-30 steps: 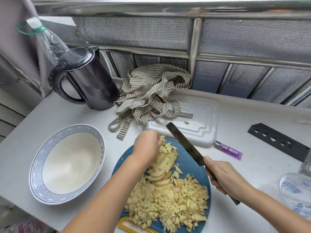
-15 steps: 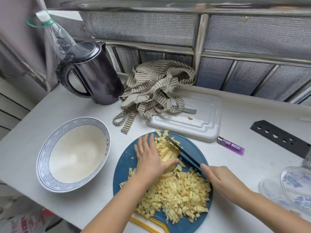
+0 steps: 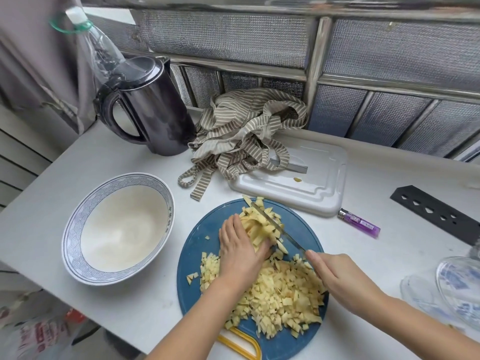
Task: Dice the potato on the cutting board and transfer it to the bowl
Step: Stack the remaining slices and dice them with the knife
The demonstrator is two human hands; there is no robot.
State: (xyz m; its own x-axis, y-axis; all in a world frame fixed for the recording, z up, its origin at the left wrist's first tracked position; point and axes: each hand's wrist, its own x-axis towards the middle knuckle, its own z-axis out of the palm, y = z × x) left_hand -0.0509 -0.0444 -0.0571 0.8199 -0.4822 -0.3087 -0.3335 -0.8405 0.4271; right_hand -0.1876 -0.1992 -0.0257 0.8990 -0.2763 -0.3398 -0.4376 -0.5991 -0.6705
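A white bowl (image 3: 122, 229) with a blue patterned rim sits empty on the desk (image 3: 52, 198), well to the left of the left hand (image 3: 237, 252). That hand lies palm down on a round blue cutting board (image 3: 205, 229), fingers straight and together, pressing on a bundle of potato strips (image 3: 257, 224). A heap of diced potato (image 3: 280, 294) lies between the two wrists. The knife (image 3: 275, 227) blade rests across the strips just right of the left fingers. The right hand (image 3: 340, 279) is wrapped around the knife handle. Beyond it lies a purple lighter (image 3: 359, 222).
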